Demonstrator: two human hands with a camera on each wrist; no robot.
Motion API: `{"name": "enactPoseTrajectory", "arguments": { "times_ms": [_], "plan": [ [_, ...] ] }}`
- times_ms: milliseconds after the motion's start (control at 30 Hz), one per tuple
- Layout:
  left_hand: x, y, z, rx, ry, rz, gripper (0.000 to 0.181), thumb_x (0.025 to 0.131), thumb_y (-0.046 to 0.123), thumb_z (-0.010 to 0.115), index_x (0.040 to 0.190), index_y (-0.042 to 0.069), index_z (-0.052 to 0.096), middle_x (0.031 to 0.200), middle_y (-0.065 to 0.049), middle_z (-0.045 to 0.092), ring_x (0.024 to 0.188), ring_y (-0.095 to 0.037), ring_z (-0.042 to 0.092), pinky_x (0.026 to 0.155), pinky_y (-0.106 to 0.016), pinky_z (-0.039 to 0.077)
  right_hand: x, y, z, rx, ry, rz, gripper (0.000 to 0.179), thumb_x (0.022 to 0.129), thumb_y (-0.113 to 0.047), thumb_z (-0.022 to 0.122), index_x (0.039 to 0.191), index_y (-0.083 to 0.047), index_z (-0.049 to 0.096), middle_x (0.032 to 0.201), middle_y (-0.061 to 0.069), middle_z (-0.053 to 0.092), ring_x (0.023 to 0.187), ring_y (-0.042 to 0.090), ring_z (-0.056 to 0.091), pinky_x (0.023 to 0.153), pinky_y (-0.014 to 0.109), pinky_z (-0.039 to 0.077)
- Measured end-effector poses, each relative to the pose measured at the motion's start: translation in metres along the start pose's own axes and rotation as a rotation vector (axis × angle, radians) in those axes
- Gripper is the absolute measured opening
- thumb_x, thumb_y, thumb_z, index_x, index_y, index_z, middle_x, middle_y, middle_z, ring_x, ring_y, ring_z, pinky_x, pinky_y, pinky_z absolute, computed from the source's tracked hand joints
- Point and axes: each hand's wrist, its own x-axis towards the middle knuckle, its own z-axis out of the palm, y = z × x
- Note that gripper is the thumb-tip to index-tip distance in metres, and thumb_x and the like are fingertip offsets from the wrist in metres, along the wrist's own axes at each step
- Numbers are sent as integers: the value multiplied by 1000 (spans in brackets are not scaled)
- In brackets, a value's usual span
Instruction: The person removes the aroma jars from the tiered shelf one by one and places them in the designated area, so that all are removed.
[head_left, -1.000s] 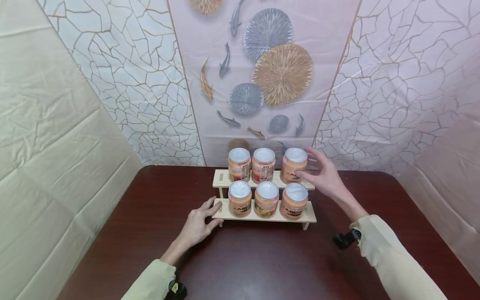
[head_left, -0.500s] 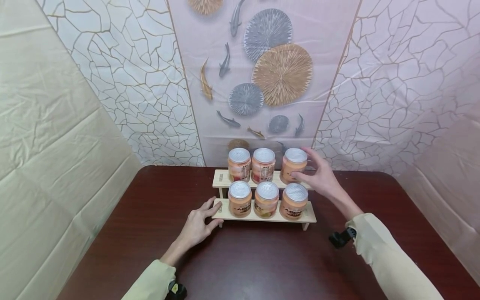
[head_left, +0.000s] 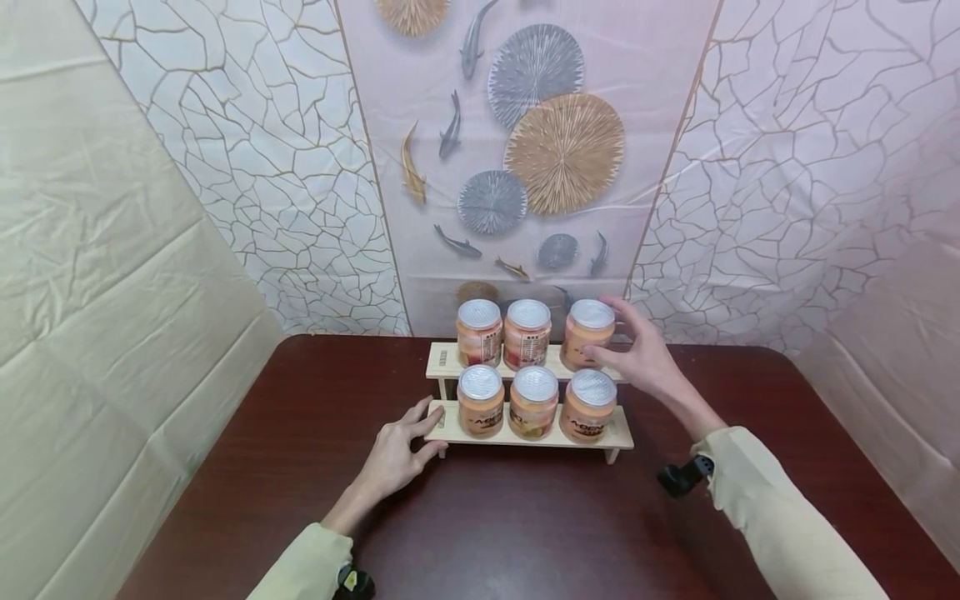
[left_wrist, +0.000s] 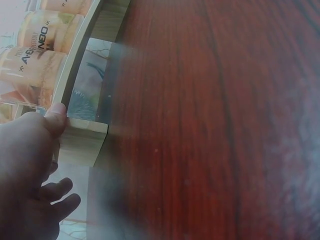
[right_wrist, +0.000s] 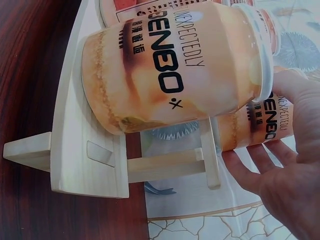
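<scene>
Right hand [head_left: 647, 360] grips a round, silver-lidded orange jar [head_left: 581, 342], likely slick, rigid plastic best held mid-body; left hand [head_left: 393, 455] pinches a pale wooden shelf [head_left: 619, 432].

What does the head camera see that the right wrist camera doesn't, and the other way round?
Only the head view: the left hand touching the front shelf, and all six jars.
Only the right wrist view: readable UNEXPECTEDLY lettering on the front right jar.
Both: that jar, the front shelf and the right hand gripping the back right jar.
</scene>
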Motion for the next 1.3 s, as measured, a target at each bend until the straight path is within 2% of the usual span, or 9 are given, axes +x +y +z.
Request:
{"name": "enactPoseTrajectory", "arguments": {
  "times_ms": [233,367,467,533,667,900,1000,1200,1300],
  "plan": [
    [-1,0,0,-7,0,2,52,86,18,81,132,1,65,141,-27,51,119,-41,58,91,-52,50,-1,-3,-4,17,-4,6,80,83,-5,82,151,-6,39,134,24,54,115,41,56,93,56,48],
    [0,0,0,-8,3,4,51,86,18,81,132,1,65,141,-27,52,119,-41,58,91,-52,50,-1,-6,-11,-8,11,-2,80,82,-3,82,150,-4,40,133,23,55,114,39,57,88,43,53],
    [0,0,0,-5,6,8,51,86,18,81,132,1,65,141,-27,52,119,-41,58,91,-53,50,-3,-13,-16,-32,24,-9,76,82,-1,82,148,-2,42,132,24,56,114,40,57,84,28,53],
    [0,0,0,-1,7,7,51,86,17,81,132,1,65,141,-27,52,119,-42,58,91,-53,50,-6,-23,-19,-42,31,-10,74,82,1,80,146,1,43,131,26,55,113,42,56,81,23,52],
    [0,1,0,7,4,2,51,86,17,81,131,1,66,140,-27,52,118,-42,59,91,-53,50,-13,-41,-27,-36,34,-17,71,82,6,78,144,7,42,130,31,54,110,45,56,82,27,54],
    [0,1,0,8,6,-6,52,85,18,81,132,2,65,141,-26,52,119,-41,58,92,-52,49,-12,-5,-42,-108,56,-6,79,82,-5,83,150,-8,43,133,20,57,112,36,57,81,23,50],
    [0,1,0,9,4,-4,52,86,19,81,132,3,65,141,-26,52,119,-41,58,92,-52,49,-16,-4,-49,-129,66,-3,78,82,-9,84,150,-10,44,133,17,58,110,29,58,81,22,50],
    [0,0,0,3,8,4,52,86,19,81,132,3,65,141,-26,52,119,-41,58,91,-53,50,-23,1,-63,-115,83,12,77,83,-6,82,149,-6,43,134,22,55,105,8,55,77,17,51],
    [0,0,0,3,9,7,52,86,19,81,132,2,65,141,-26,52,119,-41,58,91,-52,50,-27,4,-69,-131,105,6,78,82,-5,83,149,-6,43,133,23,56,103,4,54,77,16,50]
  ]
}}
